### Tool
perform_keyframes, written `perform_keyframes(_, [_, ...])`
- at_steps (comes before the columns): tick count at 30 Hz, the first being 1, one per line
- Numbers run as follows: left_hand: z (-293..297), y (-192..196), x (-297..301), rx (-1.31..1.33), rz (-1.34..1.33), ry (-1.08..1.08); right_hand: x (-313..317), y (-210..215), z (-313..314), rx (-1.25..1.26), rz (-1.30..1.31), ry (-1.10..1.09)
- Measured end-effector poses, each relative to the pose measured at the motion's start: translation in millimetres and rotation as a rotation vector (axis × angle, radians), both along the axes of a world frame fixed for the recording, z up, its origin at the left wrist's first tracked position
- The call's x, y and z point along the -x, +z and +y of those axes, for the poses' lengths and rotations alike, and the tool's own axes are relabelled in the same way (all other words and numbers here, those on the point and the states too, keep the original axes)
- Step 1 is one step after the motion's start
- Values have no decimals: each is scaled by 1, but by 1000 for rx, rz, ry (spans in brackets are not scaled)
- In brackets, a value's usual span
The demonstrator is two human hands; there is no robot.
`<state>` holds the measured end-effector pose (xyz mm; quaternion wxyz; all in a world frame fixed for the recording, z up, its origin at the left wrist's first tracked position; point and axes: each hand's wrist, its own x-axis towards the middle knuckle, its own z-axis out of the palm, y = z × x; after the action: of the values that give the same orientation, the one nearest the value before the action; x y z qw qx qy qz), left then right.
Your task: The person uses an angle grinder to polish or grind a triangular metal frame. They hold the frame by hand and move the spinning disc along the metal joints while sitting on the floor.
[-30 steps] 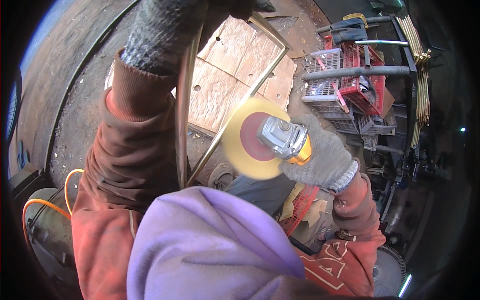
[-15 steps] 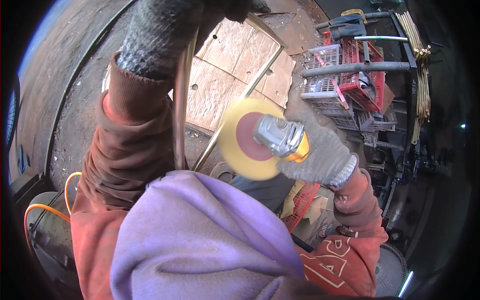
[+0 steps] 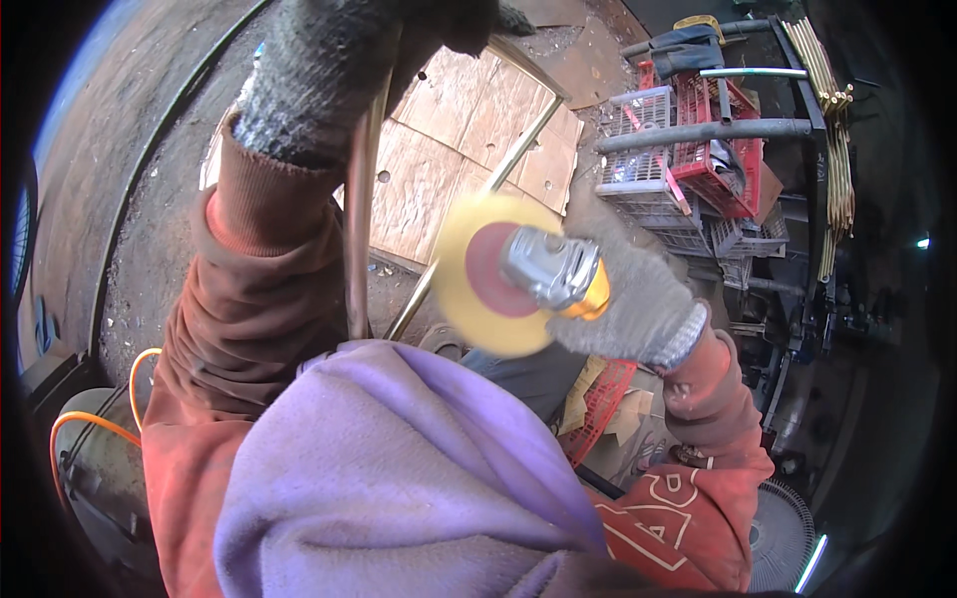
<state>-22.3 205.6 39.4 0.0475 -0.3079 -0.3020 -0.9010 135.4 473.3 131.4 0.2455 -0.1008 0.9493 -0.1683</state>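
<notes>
Red plastic crate (image 3: 733, 159) and grey plastic crate (image 3: 638, 149) on rack upper right; contents unclear. Right hand (image 3: 628, 304), grey-gloved, fingers wrapped round angle grinder (image 3: 553, 271); yellow disc (image 3: 478, 274) left of fingers. Left hand (image 3: 329, 60), gloved, fingers closed on curved metal rod (image 3: 356, 229).

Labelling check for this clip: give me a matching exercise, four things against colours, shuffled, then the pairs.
Things:
1. grinder disc
2. crate
3. cable
4. cloth

Colours:
A. purple
B. orange
C. yellow with a red centre
D. red

Pairs: 1-C, 2-D, 3-B, 4-A

The right hand grips the grinder; the left hand grips a curved metal rod.
</notes>
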Motion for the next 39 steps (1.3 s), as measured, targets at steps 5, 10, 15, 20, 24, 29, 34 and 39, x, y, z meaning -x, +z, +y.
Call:
perform_keyframes(5, [-10, 6, -4, 19, -41, 22, -3, 8, -21, -35, -104, -13])
perform_keyframes(10, [2, 2, 2, 2, -49, -29, 3, -1, 2, -51, 42, -73])
perform_keyframes(15, [-2, 3, -4, 23, -58, -12, -4, -1, -10, -2, -89, -26])
perform_keyframes(20, [-5, 12, -12, 71, -118, 32, 2, -10, 7, 62, -27, -47])
perform_keyframes(24, [-3, 36, -26, 29, -274, -40, 30, -12, 36, 69, 12, -129])
perform_keyframes(29, [3, 6, -2, -11, -20, 15, 51, -6, 48, -45, 85, -103])
perform_keyframes(34, [-9, 3, -19, 29, -38, 30, 27, -12, 35, 68, -26, -126])
perform_keyframes(39, [-14, 6, -34, 53, -56, 52, -3, -14, 18, 51, 2, -58])
